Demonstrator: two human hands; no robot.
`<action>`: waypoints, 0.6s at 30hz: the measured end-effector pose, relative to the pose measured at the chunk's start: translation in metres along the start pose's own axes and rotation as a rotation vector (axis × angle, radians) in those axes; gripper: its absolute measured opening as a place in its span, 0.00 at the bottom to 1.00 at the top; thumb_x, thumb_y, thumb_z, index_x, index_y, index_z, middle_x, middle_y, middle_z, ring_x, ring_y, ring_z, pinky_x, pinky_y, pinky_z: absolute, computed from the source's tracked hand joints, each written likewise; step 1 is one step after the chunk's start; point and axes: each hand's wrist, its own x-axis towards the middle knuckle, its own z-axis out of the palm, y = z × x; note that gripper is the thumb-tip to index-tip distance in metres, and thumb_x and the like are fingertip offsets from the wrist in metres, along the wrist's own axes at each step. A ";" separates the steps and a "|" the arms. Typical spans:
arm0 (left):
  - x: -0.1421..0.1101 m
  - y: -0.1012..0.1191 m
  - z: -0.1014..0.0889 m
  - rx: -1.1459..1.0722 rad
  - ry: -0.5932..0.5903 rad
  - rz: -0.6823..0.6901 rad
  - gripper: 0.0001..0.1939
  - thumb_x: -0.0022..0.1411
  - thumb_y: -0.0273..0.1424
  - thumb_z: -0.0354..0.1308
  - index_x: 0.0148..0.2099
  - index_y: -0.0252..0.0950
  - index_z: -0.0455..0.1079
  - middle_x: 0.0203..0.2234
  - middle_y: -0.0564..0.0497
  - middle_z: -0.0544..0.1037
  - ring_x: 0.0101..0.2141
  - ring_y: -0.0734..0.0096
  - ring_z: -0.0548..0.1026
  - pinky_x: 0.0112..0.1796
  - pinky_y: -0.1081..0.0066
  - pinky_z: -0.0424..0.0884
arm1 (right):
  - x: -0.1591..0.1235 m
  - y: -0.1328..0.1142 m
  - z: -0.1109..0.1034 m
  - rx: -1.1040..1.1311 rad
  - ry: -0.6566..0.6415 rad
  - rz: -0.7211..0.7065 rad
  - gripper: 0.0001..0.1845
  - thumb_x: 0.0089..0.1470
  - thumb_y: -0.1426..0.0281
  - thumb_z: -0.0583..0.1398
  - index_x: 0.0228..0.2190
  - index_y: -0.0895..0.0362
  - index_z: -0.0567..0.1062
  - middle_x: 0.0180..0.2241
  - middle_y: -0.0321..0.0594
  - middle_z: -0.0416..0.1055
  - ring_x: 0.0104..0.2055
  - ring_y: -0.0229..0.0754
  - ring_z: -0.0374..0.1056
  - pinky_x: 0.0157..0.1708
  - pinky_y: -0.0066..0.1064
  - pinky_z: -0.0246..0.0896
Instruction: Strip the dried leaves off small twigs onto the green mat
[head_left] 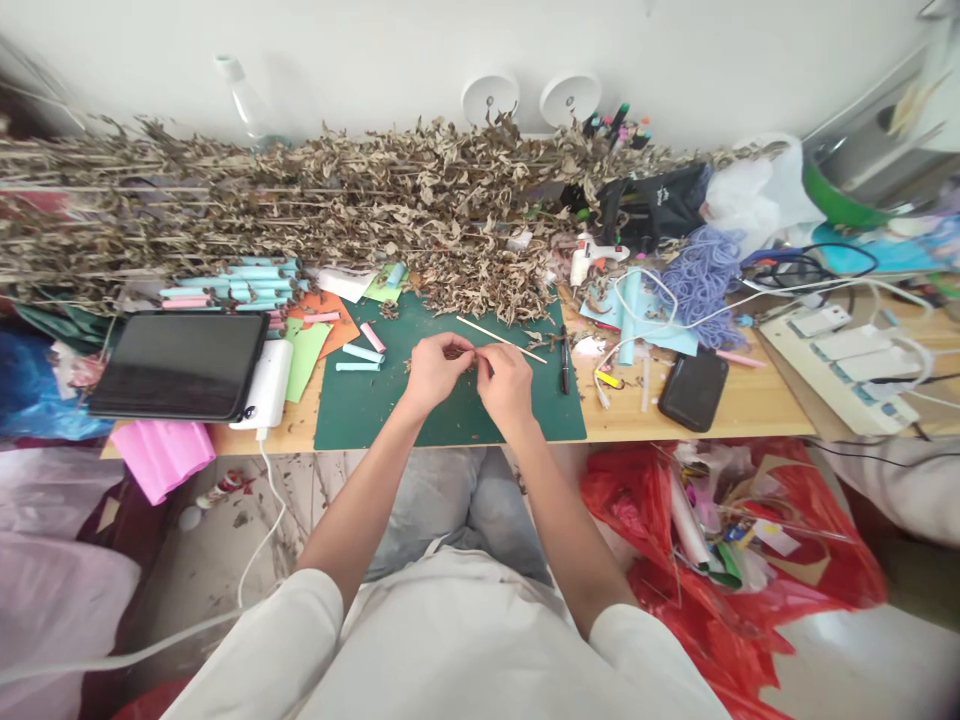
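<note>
Both my hands work over a dark green cutting mat on a wooden desk. My left hand is closed in a pinch on a small dried brown leaf piece. My right hand is also closed, its fingertips pinching the near end of a thin pale wooden stick that slants up to the left. The two hands almost touch at the fingertips. A black pen lies right of my right hand.
A long heap of dried leafy branches fills the back of the desk. Rolled blue and pink paper tubes, a dark tablet, a white power bank, a glue gun, purple cord, a power strip and a red bag surround the mat.
</note>
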 end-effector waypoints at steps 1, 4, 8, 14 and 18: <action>0.000 -0.002 0.001 -0.071 0.002 -0.014 0.06 0.50 0.30 0.63 0.32 0.34 0.77 0.25 0.50 0.80 0.28 0.70 0.76 0.30 0.72 0.70 | 0.001 0.001 0.000 0.014 0.005 0.033 0.11 0.60 0.75 0.53 0.33 0.55 0.76 0.34 0.45 0.75 0.39 0.47 0.69 0.42 0.39 0.66; -0.001 -0.009 0.000 -0.232 0.024 -0.050 0.09 0.48 0.33 0.68 0.31 0.33 0.77 0.25 0.50 0.79 0.27 0.71 0.75 0.31 0.72 0.70 | 0.002 0.005 0.000 0.044 0.019 0.107 0.09 0.57 0.75 0.55 0.30 0.55 0.75 0.31 0.43 0.75 0.36 0.46 0.69 0.40 0.37 0.65; -0.001 -0.012 -0.006 -0.331 0.050 -0.098 0.12 0.44 0.34 0.71 0.31 0.33 0.77 0.26 0.49 0.79 0.28 0.72 0.75 0.33 0.72 0.70 | 0.000 0.009 -0.001 0.079 0.049 0.149 0.09 0.55 0.76 0.55 0.29 0.55 0.74 0.30 0.41 0.75 0.34 0.44 0.70 0.38 0.35 0.66; -0.001 -0.010 -0.008 -0.483 0.003 -0.159 0.15 0.43 0.34 0.73 0.33 0.32 0.78 0.27 0.49 0.80 0.29 0.73 0.76 0.35 0.72 0.71 | 0.001 0.005 -0.008 0.114 0.002 0.114 0.11 0.53 0.78 0.56 0.35 0.57 0.77 0.37 0.44 0.77 0.41 0.47 0.72 0.45 0.39 0.68; -0.002 -0.010 -0.006 -0.517 -0.019 -0.168 0.15 0.43 0.33 0.73 0.34 0.32 0.78 0.28 0.49 0.80 0.29 0.74 0.76 0.36 0.73 0.71 | 0.005 -0.003 -0.015 0.284 0.020 0.165 0.12 0.56 0.72 0.59 0.42 0.55 0.78 0.41 0.44 0.77 0.40 0.43 0.73 0.44 0.37 0.72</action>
